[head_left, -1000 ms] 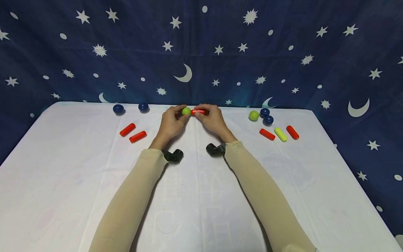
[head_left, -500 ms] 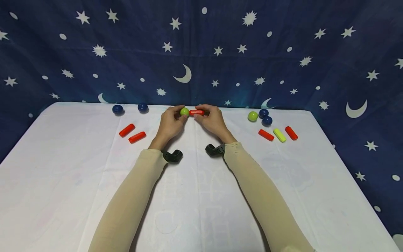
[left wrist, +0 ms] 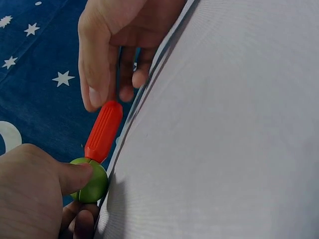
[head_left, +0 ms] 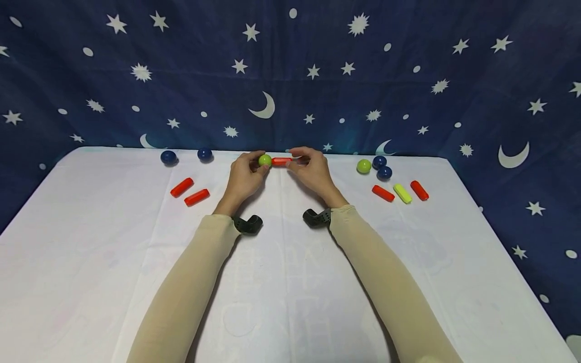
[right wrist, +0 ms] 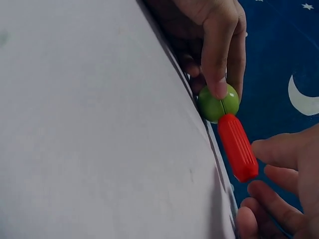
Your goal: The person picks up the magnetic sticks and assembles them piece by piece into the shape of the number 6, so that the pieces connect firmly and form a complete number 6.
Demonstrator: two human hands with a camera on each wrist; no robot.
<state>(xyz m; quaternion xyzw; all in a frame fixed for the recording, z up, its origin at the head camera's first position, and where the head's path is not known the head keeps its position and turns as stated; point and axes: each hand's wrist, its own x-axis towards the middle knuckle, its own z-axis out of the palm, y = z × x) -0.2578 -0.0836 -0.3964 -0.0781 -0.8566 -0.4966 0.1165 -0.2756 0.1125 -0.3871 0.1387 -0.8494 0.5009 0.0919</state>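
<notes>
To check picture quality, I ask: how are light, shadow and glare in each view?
Head view: bright, dark shadows beside the sleeves; left wrist view: dimmer, soft shadow on the white cloth beside the green ball; right wrist view: also dim, small highlight on the green ball, red stick fairly clear.

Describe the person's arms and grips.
Long beige sleeves reach the wrists, without visible markings or cables. At each wrist sits a curved black piece with small holes. The left grip and right grip wear no gloves.

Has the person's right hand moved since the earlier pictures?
Yes, the right hand has shifted rightward, against the central white crescent on blue cloth.
</notes>
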